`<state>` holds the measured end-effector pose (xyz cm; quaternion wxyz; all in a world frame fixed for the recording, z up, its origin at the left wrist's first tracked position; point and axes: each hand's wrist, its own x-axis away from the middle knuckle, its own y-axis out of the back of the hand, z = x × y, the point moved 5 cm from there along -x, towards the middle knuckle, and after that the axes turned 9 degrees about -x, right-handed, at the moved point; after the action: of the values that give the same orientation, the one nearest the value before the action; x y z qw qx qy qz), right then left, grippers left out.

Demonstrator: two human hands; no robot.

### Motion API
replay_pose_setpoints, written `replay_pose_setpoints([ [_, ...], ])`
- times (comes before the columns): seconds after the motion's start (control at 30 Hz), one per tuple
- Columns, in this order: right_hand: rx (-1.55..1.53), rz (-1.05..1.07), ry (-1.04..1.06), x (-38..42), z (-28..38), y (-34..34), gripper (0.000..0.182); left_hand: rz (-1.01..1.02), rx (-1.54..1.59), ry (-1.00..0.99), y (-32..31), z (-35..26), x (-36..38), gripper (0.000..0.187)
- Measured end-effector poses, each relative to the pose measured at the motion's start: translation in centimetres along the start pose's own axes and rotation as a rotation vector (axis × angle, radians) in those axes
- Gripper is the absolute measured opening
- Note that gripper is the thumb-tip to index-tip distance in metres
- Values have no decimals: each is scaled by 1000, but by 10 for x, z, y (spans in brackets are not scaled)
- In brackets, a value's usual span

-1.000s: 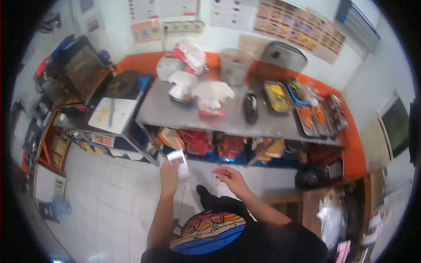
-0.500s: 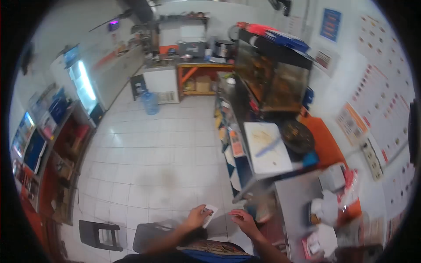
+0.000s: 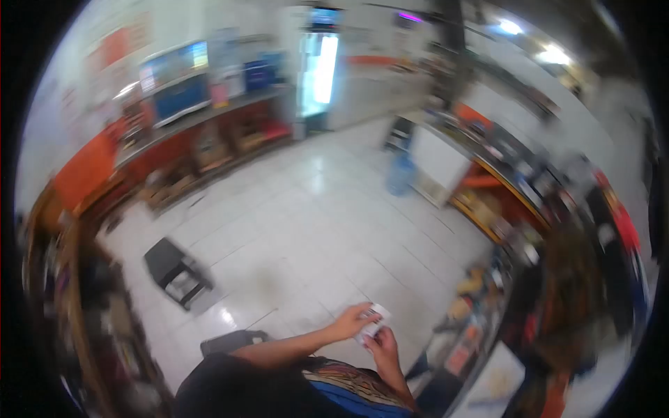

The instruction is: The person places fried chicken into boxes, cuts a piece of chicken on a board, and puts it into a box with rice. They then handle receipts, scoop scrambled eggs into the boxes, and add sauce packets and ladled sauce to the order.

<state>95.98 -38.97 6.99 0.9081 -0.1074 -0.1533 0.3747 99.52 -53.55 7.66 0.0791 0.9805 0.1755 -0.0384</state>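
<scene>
Gripped by the left hand (image 3: pixel 352 322) is a small white slip (image 3: pixel 367 334), its near end met by the fingers of the right hand (image 3: pixel 385 346). The left fingers and thumb are closed on its left side; whether the right fingers are pinched on it or only laid against it cannot be told through the blur. Some dark marks are seen on its face, too smeared to be read.

The slip is held between the hands, on the wearer's side of the blue water jug (image 3: pixel 401 175) and slightly to its left. Its long axis is slanted, the far end tipped rightward towards the jug and the near end leftward towards the shirt (image 3: pixel 352 383). Neither hand is clearly nearer: it is reached by the left from the left side, by the right from the near right.

Beside the jug, on its right, a white cabinet (image 3: pixel 440 161) is placed, with an orange-framed shelf (image 3: pixel 491 182) farther right. Beyond the jug and to its left, a lit fridge (image 3: pixel 319 76) is seen. Left of the jug and nearer the wearer, a dark stool (image 3: pixel 171 265) is set on the tiled floor (image 3: pixel 279 230). Right of the jug, much nearer the wearer, a white board (image 3: pixel 500 373) is partly shown.
</scene>
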Motion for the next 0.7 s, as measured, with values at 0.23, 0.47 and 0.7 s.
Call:
replay_pose_setpoints([
  [0.23, 96, 317, -182, -130, 6, 61, 22, -397, 308, 131, -21, 44, -79, 30],
  [0.47, 197, 609, -318, -286, 37, 60, 20, -748, 237, 167, 44, 73, -182, 27],
  [0.7, 457, 923, -348, -459, 18, 59, 37, -1035, -163, 230, 94, 82, -230, 27],
])
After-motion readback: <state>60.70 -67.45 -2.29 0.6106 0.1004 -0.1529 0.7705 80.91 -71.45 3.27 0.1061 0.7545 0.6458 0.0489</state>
